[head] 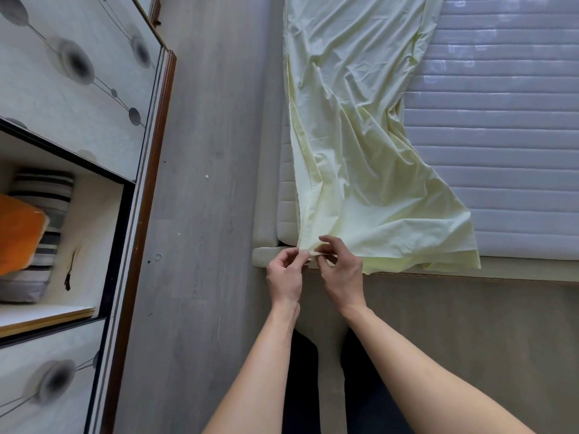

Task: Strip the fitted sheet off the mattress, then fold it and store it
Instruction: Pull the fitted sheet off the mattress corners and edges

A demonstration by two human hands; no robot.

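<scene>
Two bare hands are meeting at the near corner of the bed, the left hand (286, 272) and right hand (340, 269) each closing a pinching grip on one corner of the pale yellow fitted sheet (360, 145). Beyond them the sheet is lying folded lengthwise, spreading rumpled across the left strip of the bare quilted mattress (501, 120).

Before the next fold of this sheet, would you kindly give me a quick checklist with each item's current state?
1. Sheet off the mattress: ok, it lies loose on top, the quilting bare beside it.
2. Left hand pinches the near corner: ok.
3. Right hand pinches the same corner: ok.
4. Edges aligned: not ok, the near hem slants and a lower layer shows.
5. Cloth smooth: not ok, creased throughout.
6. Cabinet has room: cannot tell, cushions fill the visible part of the open shelf.
</scene>
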